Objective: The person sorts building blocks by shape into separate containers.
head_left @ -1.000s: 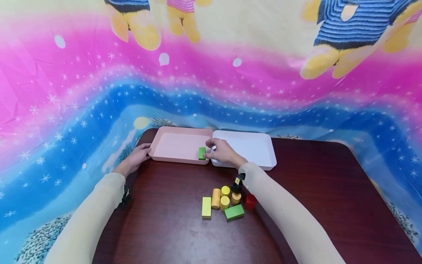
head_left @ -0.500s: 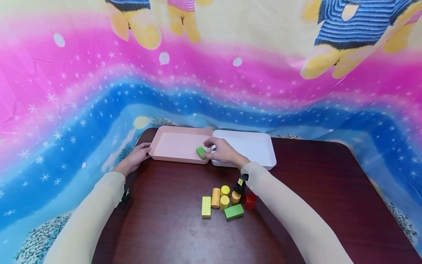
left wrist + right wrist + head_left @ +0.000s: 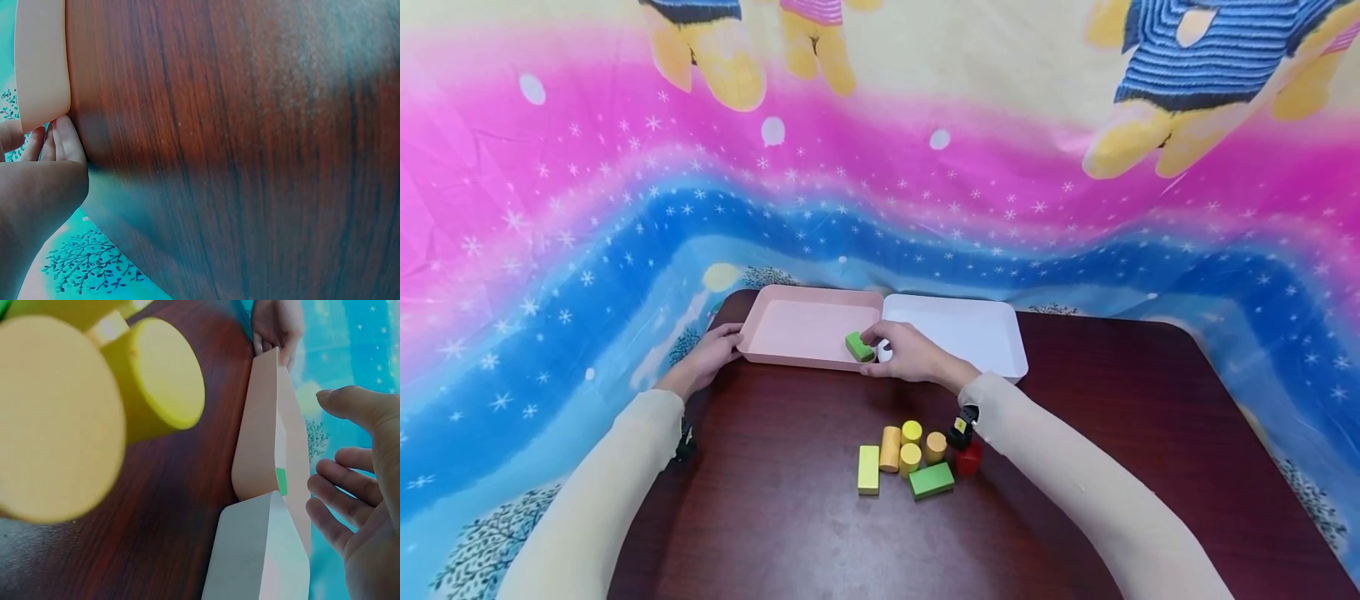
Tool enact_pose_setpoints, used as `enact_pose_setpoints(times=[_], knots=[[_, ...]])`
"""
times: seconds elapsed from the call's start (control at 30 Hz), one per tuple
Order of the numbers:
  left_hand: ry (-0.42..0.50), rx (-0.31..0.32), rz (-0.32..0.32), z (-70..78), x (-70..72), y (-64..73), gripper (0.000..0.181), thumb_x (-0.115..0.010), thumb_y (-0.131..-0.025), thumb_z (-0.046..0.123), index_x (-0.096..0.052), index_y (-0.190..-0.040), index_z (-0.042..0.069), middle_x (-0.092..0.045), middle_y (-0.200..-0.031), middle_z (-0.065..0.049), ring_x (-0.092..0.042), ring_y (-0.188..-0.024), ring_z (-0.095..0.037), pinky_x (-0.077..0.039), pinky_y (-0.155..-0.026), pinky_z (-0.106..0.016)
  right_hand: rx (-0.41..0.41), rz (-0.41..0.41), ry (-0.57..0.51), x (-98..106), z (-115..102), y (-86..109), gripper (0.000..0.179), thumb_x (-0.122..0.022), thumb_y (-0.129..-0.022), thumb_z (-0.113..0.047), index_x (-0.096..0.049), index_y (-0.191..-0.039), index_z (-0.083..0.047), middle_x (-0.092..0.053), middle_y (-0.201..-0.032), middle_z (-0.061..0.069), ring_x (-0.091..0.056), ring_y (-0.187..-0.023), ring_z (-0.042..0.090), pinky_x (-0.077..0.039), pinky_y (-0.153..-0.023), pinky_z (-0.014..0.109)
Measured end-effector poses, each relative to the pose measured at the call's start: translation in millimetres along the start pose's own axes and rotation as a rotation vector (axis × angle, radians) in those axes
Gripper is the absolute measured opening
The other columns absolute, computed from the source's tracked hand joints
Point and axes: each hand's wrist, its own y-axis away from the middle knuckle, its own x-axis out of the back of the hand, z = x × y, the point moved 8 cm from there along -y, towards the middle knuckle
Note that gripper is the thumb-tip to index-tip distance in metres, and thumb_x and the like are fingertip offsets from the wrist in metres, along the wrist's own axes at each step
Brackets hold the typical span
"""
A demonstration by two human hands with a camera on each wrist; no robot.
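At the left end of the pink tray [image 3: 797,323], my left hand [image 3: 711,354] grips the corner. The left wrist view shows its thumb and fingers on either side of the tray wall [image 3: 44,62]. A small green block [image 3: 858,347] lies at a slant in the tray's front right corner. Over that corner hovers my right hand [image 3: 912,352], with fingers beside the block in the head view. In the right wrist view the right hand's [image 3: 362,481] thumb and fingers are spread apart and hold nothing, while only a sliver of the green block [image 3: 282,481] shows.
A white tray [image 3: 966,329] adjoins the pink one. Nearer on the dark table stand a yellow-green block [image 3: 868,469], yellow cylinders [image 3: 909,460], orange cylinders [image 3: 890,450], a second green block [image 3: 932,481] and a red block [image 3: 968,460] partly behind the right wrist camera.
The small green block has turned from straight to slanted in the pink tray. My right hand has let it go and drawn slightly back toward the near side. The left hand stays put.
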Motion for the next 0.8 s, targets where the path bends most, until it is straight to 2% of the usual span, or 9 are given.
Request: enact_pose_setpoints(times=[0.3,0.5,0.6,0.8], knots=[[0.000,0.005,-0.001,-0.2,0.1,1.7,0.056,-0.033,-0.118,0.019,-0.017,-0.169,0.001,-0.026,-0.168,-0.025,-0.033,-0.154,-0.041,-0.031,-0.126,-0.054,0.045,-0.045,0.009,-3.6,-17.8,17.3,0.056,-0.084,-0.092,-0.029,-0.066,-0.136,-0.002,-0.069,-0.129,0.016,-0.064,-0.122,0.035,-0.054,-0.106,0.047],[0.006,0.003,-0.004,-1.7,1.0,1.6,0.057,-0.033,-0.118,0.020,-0.016,-0.169,0.001,-0.024,-0.169,-0.026,-0.032,-0.154,-0.041,-0.031,-0.126,-0.055,0.081,-0.056,0.052,-8.7,-30.0,26.5,0.052,-0.085,-0.092,-0.032,-0.068,-0.134,-0.006,-0.070,-0.120,0.002,-0.065,-0.115,0.023,-0.055,-0.103,0.042],[0.014,0.003,-0.007,-1.0,0.6,2.0,0.057,-0.034,-0.118,0.020,-0.016,-0.169,0.001,-0.024,-0.169,-0.026,-0.032,-0.154,-0.041,-0.031,-0.126,-0.055,0.082,-0.068,0.053,-11.7,-34.5,31.5,0.052,-0.085,-0.091,-0.033,-0.068,-0.133,-0.008,-0.069,-0.121,0.000,-0.063,-0.112,0.017,-0.056,-0.100,0.039],[0.024,0.003,-0.012,0.1,-1.3,1.8,0.057,-0.031,-0.118,0.018,-0.014,-0.169,0.000,-0.022,-0.170,-0.027,-0.030,-0.155,-0.042,-0.029,-0.127,-0.056,0.090,-0.118,0.047,-21.5,-40.8,42.7,0.054,-0.083,-0.093,-0.034,-0.066,-0.137,-0.008,-0.069,-0.132,0.007,-0.063,-0.125,0.024,-0.053,-0.107,0.040]])
